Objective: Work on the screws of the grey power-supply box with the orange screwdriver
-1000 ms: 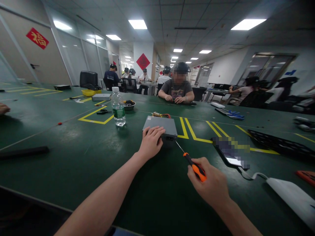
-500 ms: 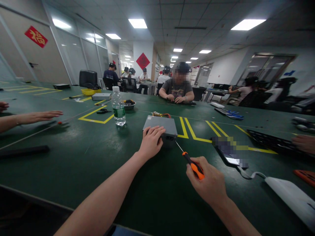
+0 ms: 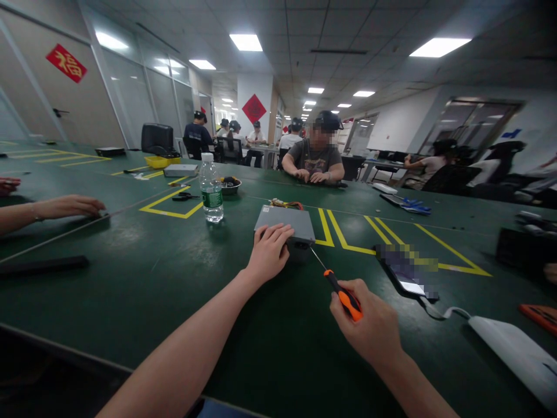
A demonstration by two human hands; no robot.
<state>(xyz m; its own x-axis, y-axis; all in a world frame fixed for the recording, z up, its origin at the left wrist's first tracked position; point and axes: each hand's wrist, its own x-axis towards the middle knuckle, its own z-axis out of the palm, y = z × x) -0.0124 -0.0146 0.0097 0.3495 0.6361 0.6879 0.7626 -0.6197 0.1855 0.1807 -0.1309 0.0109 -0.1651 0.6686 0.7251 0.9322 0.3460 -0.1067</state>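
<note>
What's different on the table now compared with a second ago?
A co-worker's hand has reached in from the left. The black perforated panel has gone from its spot at right; a black object, perhaps the same panel, now shows at the right edge. Unchanged: left hand on the grey metal box, right hand holding the screwdriver.

Left hand (image 3: pixel 270 247) flat down on the flat, grey, rectangular metal box (image 3: pixel 282 217), palm under, fingers lying close together across its top, thumb dropped at its near edge! The bare left forearm (image 3: pixel 187 342) runs long and straight, slanting in from the near left of that box. Over to the near right of it, the right hand (image 3: pixel 372 319), knuckles up, curls round an orange-and-black screwdriver (image 3: pixel 348 302), bare right forearm (image 3: pixel 420 377) angled in behind.
</note>
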